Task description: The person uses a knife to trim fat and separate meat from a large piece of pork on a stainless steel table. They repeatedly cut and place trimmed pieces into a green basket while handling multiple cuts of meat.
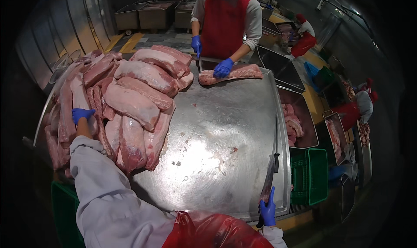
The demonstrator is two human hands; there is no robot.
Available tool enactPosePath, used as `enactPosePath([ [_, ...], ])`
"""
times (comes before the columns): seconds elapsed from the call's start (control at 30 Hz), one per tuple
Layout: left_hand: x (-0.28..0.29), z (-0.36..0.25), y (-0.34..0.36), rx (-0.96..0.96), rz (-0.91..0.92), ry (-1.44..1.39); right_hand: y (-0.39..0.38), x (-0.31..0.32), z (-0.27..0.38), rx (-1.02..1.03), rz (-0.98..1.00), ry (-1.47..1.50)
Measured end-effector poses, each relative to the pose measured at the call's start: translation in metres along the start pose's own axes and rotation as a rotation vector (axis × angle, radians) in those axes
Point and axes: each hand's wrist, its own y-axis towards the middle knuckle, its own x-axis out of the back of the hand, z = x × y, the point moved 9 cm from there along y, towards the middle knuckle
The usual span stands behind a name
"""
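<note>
My left arm reaches to the meat pile, and my left hand [82, 114], in a blue glove, closes over a long pale pork slab [78, 90] at its left side. Many similar thick, fatty pork slabs [132, 103] overlap beside it. Near the table's front right corner, my blue-gloved right hand [269, 211] is around a knife [266, 183], its blade pointing away from me along the table edge. The palm partly hides the handle. Just beyond lies a long thin tool with a black handle [276, 163], perhaps a sharpening steel.
Across the metal table [208, 130], a co-worker in a red apron [223, 26] holds a knife against another pork slab [232, 74]. At the right stand a metal bin of meat [308, 117] and green crates [316, 176]. Other people work farther back. Small scraps dot the tabletop.
</note>
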Motion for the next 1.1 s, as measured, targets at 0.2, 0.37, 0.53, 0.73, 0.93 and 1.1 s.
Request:
enactPosePath([
  [0.2,-0.021,0.000,0.040,0.000,0.143,-0.220,-0.037,-0.009,-0.027,-0.118,-0.061,0.045],
  [0.37,-0.026,0.079,0.109,-0.141,0.119,-0.798,-0.015,-0.036,-0.009,-0.026,0.029,-0.017],
  [0.53,-0.059,0.038,-0.012,-0.088,0.521,-0.979,-0.014,-0.004,0.027,-0.075,-0.075,0.106],
  [0.73,-0.073,0.092,-0.174,0.172,1.010,-1.523,0.035,0.088,0.055,0.073,-0.312,0.447],
  [0.93,-0.127,0.103,-0.366,0.210,1.112,-1.635,0.054,0.156,0.124,0.222,-0.447,0.575],
  [1.1,-0.119,0.055,-0.542,0.290,0.834,-1.491,0.083,0.241,0.157,0.728,-0.713,-0.359],
])
